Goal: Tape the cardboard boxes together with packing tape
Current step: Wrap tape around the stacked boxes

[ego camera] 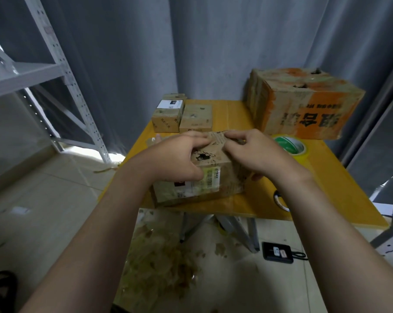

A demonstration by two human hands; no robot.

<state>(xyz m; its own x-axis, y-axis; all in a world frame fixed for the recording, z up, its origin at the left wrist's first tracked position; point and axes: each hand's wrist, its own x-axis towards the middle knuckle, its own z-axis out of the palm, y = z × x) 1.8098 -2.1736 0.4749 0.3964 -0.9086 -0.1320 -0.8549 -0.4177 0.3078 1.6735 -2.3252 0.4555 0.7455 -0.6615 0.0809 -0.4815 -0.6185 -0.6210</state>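
Holds the cardboard box [197,177] at the centre of the frame, on the yellow counter [326,177]. Clasps its top with the left grip [177,154] and right grip [252,152], fingers curled over it. Leaves the tape roll [288,143] just right of the right grip.

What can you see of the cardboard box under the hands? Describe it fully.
The cardboard box is brown and glossy with tape, with a ragged hole in its top and a printed label on its front. It sits on the yellow table near its front edge. The left hand and right hand grip its top.
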